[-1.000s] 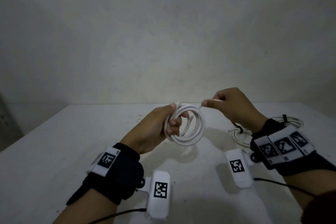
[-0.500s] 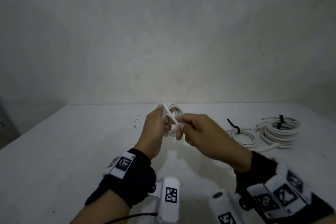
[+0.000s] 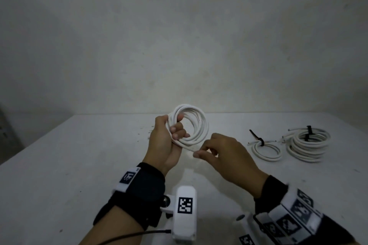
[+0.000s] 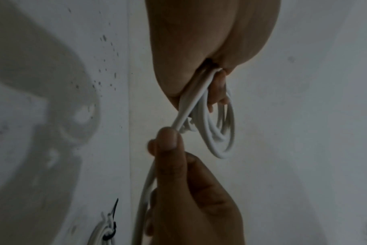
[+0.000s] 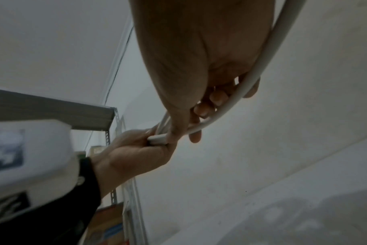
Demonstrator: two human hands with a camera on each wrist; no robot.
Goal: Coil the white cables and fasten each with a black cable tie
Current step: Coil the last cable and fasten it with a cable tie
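My left hand (image 3: 167,141) grips a white cable coil (image 3: 196,125) of several loops and holds it upright above the white table (image 3: 69,165). Its fingers curl through the loops. My right hand (image 3: 221,151) sits just below and right of the coil and pinches the cable's loose strand (image 4: 184,116) between thumb and forefinger. In the right wrist view that strand (image 5: 260,69) curves across the right palm. No black tie shows on this coil.
Two other white coils lie on the table at the right, a small coil (image 3: 266,149) and a thicker coil (image 3: 307,143), each with a black tie round it. A bare wall stands behind the table. Metal shelving (image 5: 107,116) shows in the right wrist view.
The right hand has dropped from in front of the coil to its lower right, still pinching the cable. The left hand has raised and turned the coil so its loops face me.
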